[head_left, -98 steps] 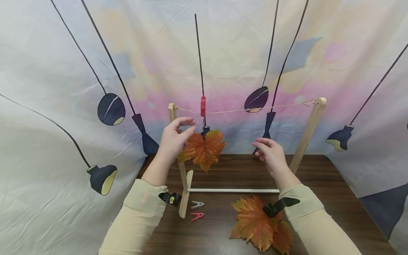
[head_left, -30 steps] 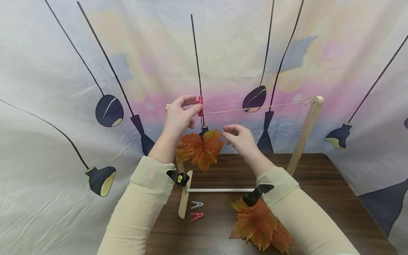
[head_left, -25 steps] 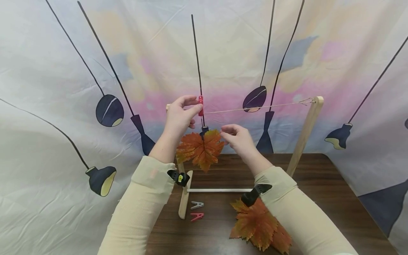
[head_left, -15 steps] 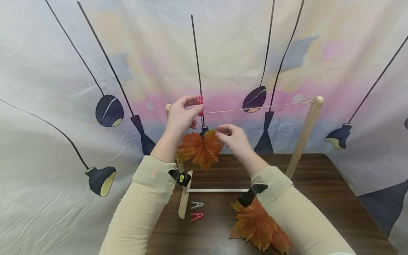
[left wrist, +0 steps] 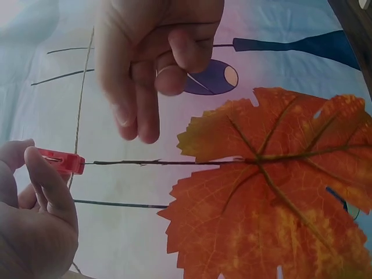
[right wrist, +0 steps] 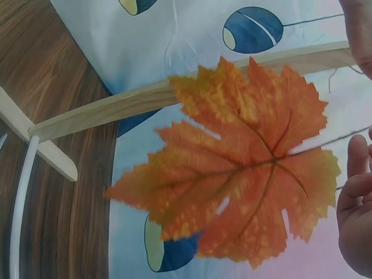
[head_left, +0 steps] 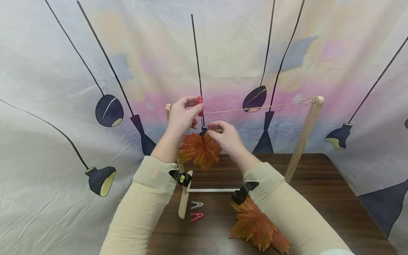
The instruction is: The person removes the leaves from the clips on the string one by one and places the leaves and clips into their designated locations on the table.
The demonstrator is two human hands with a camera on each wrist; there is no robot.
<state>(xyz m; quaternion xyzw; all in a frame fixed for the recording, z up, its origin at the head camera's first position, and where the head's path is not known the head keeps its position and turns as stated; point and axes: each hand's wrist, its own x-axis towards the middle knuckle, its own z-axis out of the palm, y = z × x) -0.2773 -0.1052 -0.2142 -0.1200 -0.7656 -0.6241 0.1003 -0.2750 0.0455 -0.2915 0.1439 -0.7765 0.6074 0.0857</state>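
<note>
A red clothespin [head_left: 200, 102] sits on the string near the left post, pinched between the thumb and fingers of my left hand [head_left: 181, 115]. From this clothespin an orange maple leaf [head_left: 204, 154] hangs by its thin brown stem [left wrist: 145, 163]. My right hand [head_left: 228, 139] overlaps the leaf's upper right edge in the head view, its fingers loosely bent. In the left wrist view those right fingers [left wrist: 148, 119] stand beside the stem with a gap between, holding nothing.
A wooden frame with a right post [head_left: 304, 138], white bottom bar [head_left: 210, 190] and string [head_left: 255, 108] stands on the dark table [head_left: 178, 241]. A grey clothespin [head_left: 197, 205], a pink clothespin [head_left: 197, 216] and more leaves [head_left: 255, 226] lie in front.
My left hand has risen from beside the leaf to the red clothespin and now pinches it. My right hand has moved left, up to the hanging leaf's stem.
</note>
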